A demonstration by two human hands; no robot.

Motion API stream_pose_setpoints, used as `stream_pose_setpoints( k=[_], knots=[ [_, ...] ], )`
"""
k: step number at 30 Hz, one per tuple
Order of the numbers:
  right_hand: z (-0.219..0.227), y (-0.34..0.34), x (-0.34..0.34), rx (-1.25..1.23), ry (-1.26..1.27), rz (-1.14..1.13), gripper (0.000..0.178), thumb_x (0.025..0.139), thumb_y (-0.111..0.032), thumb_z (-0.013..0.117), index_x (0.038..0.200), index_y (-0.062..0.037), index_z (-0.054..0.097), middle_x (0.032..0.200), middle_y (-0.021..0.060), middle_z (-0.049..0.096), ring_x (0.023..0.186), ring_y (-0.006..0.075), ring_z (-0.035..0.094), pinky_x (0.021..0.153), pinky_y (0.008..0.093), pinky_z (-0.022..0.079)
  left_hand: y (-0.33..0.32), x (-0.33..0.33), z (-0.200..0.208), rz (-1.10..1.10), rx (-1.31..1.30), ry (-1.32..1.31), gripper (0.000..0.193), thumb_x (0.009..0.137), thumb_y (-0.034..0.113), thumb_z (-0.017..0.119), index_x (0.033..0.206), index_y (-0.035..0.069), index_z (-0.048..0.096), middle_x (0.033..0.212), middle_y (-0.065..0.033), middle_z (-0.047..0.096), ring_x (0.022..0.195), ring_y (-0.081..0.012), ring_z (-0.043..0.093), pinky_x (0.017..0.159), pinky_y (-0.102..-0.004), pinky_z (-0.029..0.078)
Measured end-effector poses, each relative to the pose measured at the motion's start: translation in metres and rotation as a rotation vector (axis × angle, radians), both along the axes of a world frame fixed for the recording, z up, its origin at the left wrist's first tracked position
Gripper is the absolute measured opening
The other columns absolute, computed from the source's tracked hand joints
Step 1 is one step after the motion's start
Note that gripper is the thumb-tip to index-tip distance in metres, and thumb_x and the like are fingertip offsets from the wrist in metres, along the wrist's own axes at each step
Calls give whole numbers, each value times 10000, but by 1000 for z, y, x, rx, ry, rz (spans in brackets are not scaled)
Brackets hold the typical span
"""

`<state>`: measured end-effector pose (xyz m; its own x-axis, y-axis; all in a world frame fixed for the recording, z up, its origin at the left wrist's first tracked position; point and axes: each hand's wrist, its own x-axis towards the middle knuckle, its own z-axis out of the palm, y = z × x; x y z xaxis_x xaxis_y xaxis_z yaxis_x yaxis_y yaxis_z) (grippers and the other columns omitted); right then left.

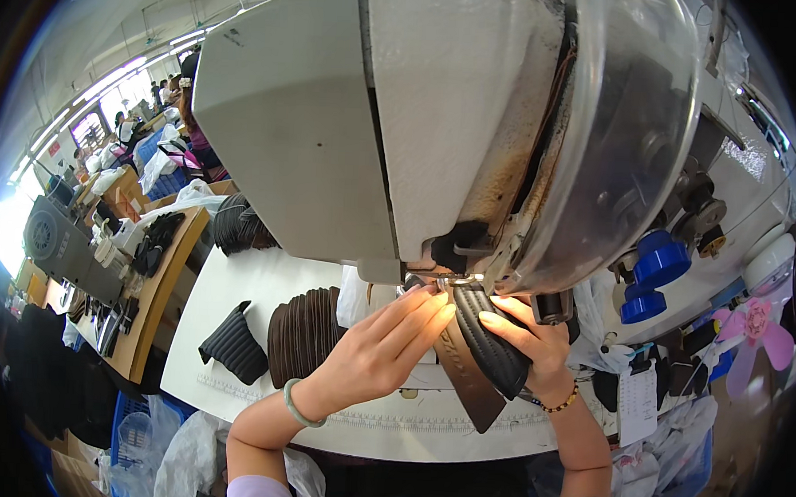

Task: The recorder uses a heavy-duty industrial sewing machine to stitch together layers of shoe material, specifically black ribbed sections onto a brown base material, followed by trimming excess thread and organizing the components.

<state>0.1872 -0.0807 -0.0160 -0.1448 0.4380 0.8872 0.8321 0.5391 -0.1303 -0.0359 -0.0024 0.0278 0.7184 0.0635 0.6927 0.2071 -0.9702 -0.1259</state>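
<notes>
Beneath the head of a large grey sewing machine, a black ribbed leather-like piece lies folded over a smooth brown strip. My right hand grips the black piece from its right side, fingers bent over it. On the other side my left hand has its fingers stretched out side by side, their tips touching the work close to the lit needle area. The machine hides the upper end of both pieces. A stack of dark brown ribbed pieces stands left of my left hand, beside a single black ribbed piece.
Bundled black pieces lie at the back left of the white worktable. A ruler strip runs along its front edge. Blue thread spools and a pink fan are at right. People sit in the far left background.
</notes>
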Motion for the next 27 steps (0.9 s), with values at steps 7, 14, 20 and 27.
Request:
stream_pose_setpoints(
  k=[7,14,20,27],
  knots=[
    [1,-1,0,-49,-18,24,230,659,-153,766,884,-136,721,1053,66,674,1025,290,597,878,399,470,3,-2,-4,-2,16,1,468,683,-4,621,1146,-67,614,1085,-146,597,986,-286,619,822,-351,542],
    [-1,0,9,-64,-68,56,408,649,-80,789,1051,-57,723,993,132,687,908,249,661,856,330,492,6,3,-6,-18,-43,-64,428,678,-20,651,1100,-85,625,1021,-138,575,1001,-291,627,901,-363,556],
    [3,1,4,-12,-58,44,391,661,-72,777,1047,-57,721,985,133,687,910,254,662,851,340,496,4,2,-7,-14,-25,-98,404,687,-23,670,1087,-68,639,1000,-127,591,994,-282,635,886,-364,561],
    [13,-1,9,-66,-79,80,345,676,-171,751,1015,-166,694,1074,115,659,1048,313,620,939,414,454,2,9,-10,6,-6,-136,381,701,7,666,1075,-59,634,1028,-135,613,1009,-297,641,883,-363,560]
  ],
)
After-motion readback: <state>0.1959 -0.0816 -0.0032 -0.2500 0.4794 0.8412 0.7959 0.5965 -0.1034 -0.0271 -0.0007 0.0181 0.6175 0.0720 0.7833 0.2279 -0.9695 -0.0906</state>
